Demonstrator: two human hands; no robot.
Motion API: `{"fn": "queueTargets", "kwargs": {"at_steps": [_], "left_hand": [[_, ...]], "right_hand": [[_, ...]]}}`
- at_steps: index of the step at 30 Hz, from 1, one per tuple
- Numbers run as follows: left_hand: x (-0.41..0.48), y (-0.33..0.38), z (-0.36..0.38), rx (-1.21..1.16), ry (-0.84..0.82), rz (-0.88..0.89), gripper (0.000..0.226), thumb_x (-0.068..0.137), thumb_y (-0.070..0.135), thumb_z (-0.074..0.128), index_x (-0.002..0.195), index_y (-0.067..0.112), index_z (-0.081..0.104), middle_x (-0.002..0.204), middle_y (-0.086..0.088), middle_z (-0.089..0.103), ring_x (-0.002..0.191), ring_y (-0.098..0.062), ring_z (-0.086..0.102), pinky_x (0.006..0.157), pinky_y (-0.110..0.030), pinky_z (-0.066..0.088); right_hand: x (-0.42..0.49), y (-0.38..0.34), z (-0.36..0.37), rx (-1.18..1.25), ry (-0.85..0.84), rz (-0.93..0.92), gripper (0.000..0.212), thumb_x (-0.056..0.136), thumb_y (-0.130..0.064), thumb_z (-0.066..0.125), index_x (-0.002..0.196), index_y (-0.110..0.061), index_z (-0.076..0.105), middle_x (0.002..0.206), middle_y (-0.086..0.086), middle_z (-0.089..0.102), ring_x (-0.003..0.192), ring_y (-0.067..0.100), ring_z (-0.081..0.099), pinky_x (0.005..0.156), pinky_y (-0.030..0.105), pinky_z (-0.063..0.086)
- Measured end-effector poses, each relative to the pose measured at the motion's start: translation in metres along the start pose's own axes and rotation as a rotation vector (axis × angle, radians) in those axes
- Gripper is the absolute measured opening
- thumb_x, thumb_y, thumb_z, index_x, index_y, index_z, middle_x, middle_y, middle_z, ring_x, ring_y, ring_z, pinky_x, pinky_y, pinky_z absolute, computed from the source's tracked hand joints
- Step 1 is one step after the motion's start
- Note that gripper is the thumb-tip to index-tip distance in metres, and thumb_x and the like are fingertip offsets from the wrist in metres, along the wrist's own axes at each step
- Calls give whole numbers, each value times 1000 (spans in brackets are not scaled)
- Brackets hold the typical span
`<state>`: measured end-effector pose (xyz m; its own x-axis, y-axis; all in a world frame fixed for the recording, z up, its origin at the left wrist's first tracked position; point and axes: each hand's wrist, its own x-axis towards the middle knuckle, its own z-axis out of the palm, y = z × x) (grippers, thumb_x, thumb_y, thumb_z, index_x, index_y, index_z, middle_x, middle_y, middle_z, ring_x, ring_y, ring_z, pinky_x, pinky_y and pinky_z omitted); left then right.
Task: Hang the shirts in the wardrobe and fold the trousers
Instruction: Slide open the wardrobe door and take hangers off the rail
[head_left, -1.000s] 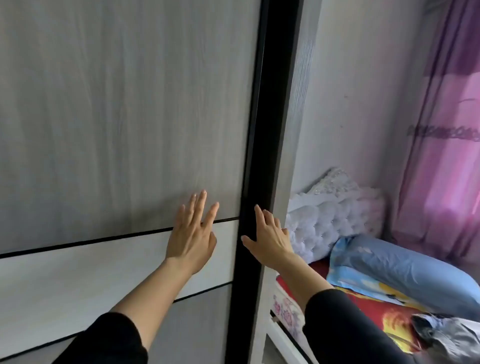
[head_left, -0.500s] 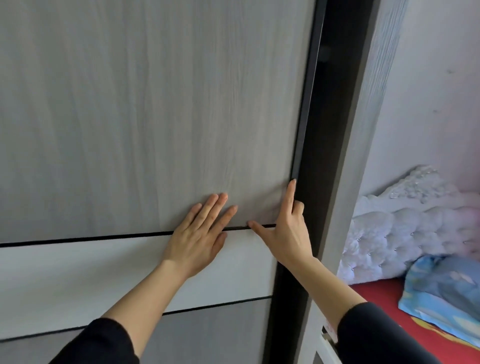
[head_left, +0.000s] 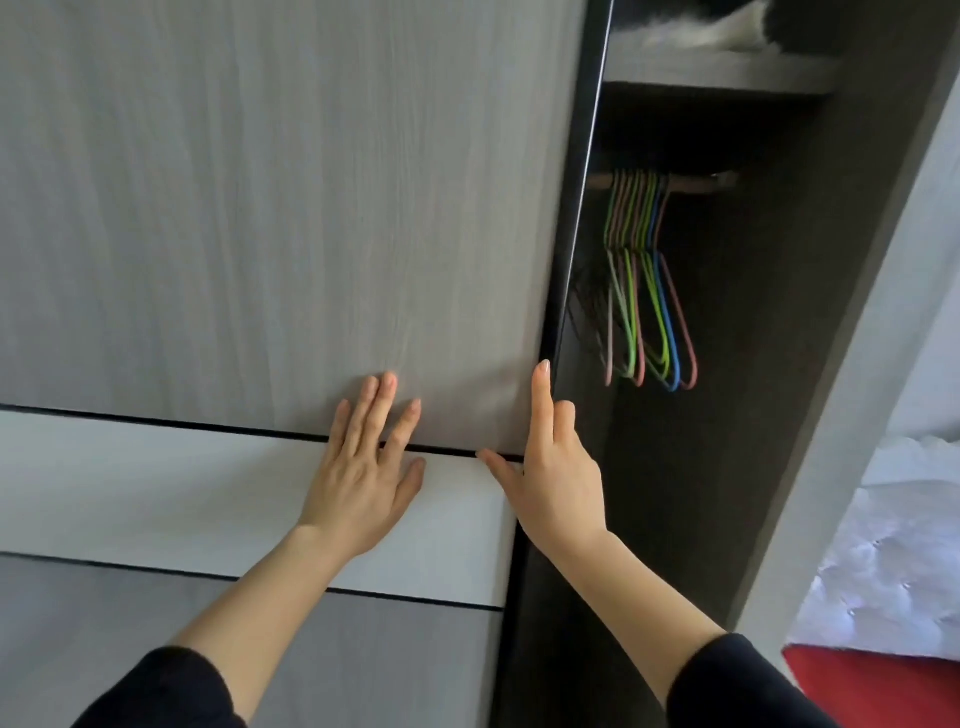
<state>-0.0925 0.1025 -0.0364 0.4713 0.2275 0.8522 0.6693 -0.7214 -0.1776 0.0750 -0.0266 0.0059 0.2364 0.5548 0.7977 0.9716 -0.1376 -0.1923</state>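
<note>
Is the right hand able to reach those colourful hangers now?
Probably yes. The right hand grips the edge of the door, right beside the open gap, and the hangers hang on the rail just up inside it. Nothing shows between them.

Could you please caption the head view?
Left hand presses, right hand grips the part-open wardrobe door; coloured hangers inside.

Coloured hangers hang on the wardrobe rail.

your left grip lies flat on the wardrobe door; your right grip hooks fingers round its edge, coloured hangers just beyond.
</note>
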Motion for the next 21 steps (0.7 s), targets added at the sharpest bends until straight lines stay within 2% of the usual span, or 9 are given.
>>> {"fn": "queueTargets", "kwargs": {"at_steps": [2, 3, 4, 5, 7, 9, 11, 15, 21], "left_hand": [[-8, -11, -5, -15, -44, -99, 70, 93, 45, 41, 145, 2, 24, 155, -27, 12, 146, -38, 7, 116, -54, 18], [-12, -17, -9, -12, -72, -147, 74, 92, 50, 40, 145, 1, 22, 155, -28, 11, 146, -39, 6, 115, -55, 19], [-16, -24, -13, -3, -106, -192, 80, 91, 54, 39, 146, 0, 20, 155, -30, 9, 145, -40, 5, 114, -57, 20], [-20, -32, -17, 10, -146, -230, 85, 90, 58, 37, 147, -1, 17, 155, -30, 7, 145, -40, 3, 114, -57, 20], [-28, -49, -27, 46, -232, -287, 96, 87, 65, 37, 148, -3, 10, 155, -31, 2, 145, -43, 1, 113, -58, 21], [-36, -69, -37, 81, -309, -340, 103, 83, 68, 45, 147, -2, 3, 154, -28, -6, 144, -43, -3, 114, -57, 20], [-46, -90, -45, 107, -382, -402, 108, 80, 68, 49, 145, 3, -8, 152, -24, -19, 143, -41, -14, 118, -52, 15], [-62, -137, -54, 117, -459, -481, 115, 78, 75, 45, 138, 11, -30, 145, -19, -41, 136, -36, -35, 120, -44, 0], [-85, -214, -70, 56, -476, -521, 122, 74, 76, 50, 134, 16, -38, 142, -15, -47, 135, -33, -39, 119, -43, 0]], "right_hand": [[5, -14, 10, 16, -3, -77, 107, 76, -41, 79, 150, -14, 8, 98, 8, 55, 57, 10, 47, 41, 19, 38], [8, -20, 15, 5, -6, -120, 106, 75, -41, 79, 151, -13, 10, 101, 8, 56, 61, 14, 52, 46, 23, 44], [11, -26, 20, -24, 4, -172, 105, 73, -43, 79, 151, -12, 15, 109, 11, 57, 73, 20, 60, 57, 30, 52], [15, -32, 25, -69, 29, -239, 104, 71, -45, 80, 150, -12, 21, 122, 15, 55, 95, 27, 62, 73, 38, 55], [25, -44, 33, -153, 76, -420, 102, 69, -50, 78, 150, -13, 27, 147, 17, 38, 133, 33, 40, 99, 48, 44], [38, -58, 41, -200, 54, -606, 99, 71, -55, 74, 149, -12, 31, 156, 15, 25, 144, 30, 24, 110, 49, 31], [46, -75, 51, -218, 18, -709, 96, 71, -58, 72, 147, -9, 37, 158, 15, 21, 145, 30, 22, 114, 46, 26], [54, -119, 72, -203, -20, -762, 99, 69, -59, 74, 146, -8, 39, 158, 17, 14, 146, 31, 18, 112, 42, 30], [60, -195, 110, -160, -23, -769, 100, 63, -59, 78, 142, -6, 45, 156, 19, 23, 143, 33, 27, 101, 36, 45]]}}
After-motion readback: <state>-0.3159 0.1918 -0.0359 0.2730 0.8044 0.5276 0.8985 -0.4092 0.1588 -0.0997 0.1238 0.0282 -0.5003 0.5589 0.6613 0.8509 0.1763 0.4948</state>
